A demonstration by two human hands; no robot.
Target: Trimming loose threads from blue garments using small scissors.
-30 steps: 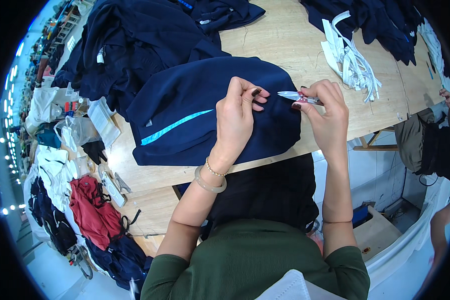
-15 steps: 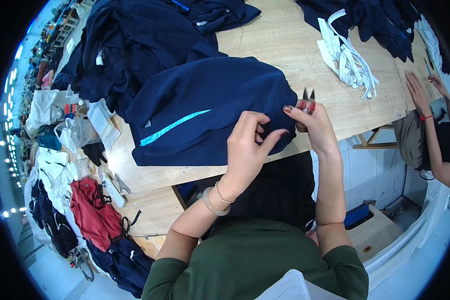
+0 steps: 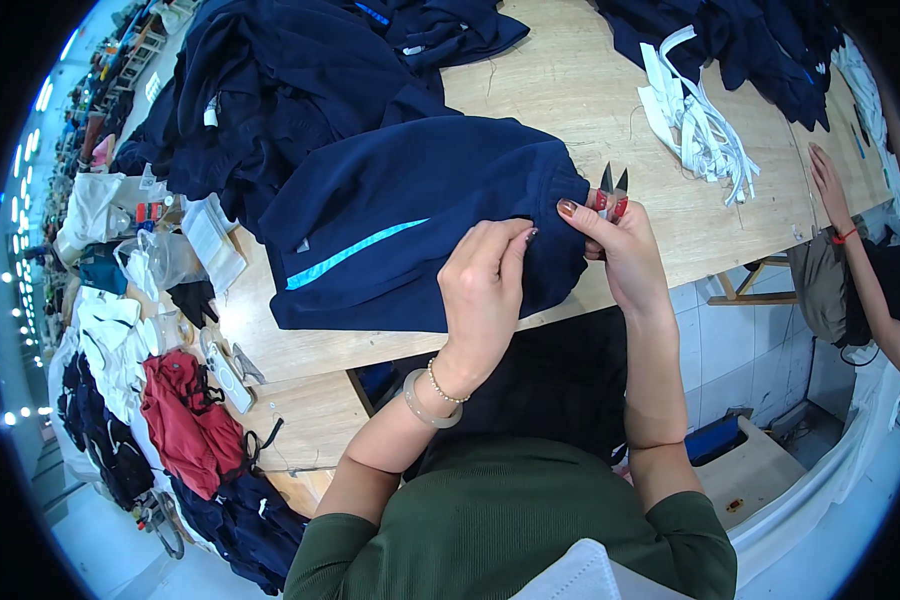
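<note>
A pale wooden worktop [image 3: 560, 80] spreads before the person in a room with lights at far left and white tiles [image 3: 710, 350] below the worktop at right. A dark navy garment [image 3: 410, 190] with a light-blue stripe [image 3: 355, 254] lies across the near middle of it. A heap of navy clothing [image 3: 280, 100] rises just behind and to the left, touching it; more navy cloth [image 3: 760, 45] covers the far right corner, beside a tangle of white strips [image 3: 700, 130].

The left hand [image 3: 482, 280] is closed in a pinch at the garment's right-hand part, thumb and fingertips together; whether they grip fabric or thread I cannot tell. The right hand [image 3: 625, 250] grips the garment's right end with its thumb on top, and also holds small snips [image 3: 621, 204], red at the grips, blades apart and pointing away from the person.

The front edge slants upward to the right. A strip of wood shows between it and the garment's lower left side, narrowing near the hands. The widest stretch of wood runs from the snips to the white strips. Farther right, a co-worker's hand [image 3: 828, 188] rests by the worktop. A red cloth item [image 3: 185, 415] sits off the left end.
</note>
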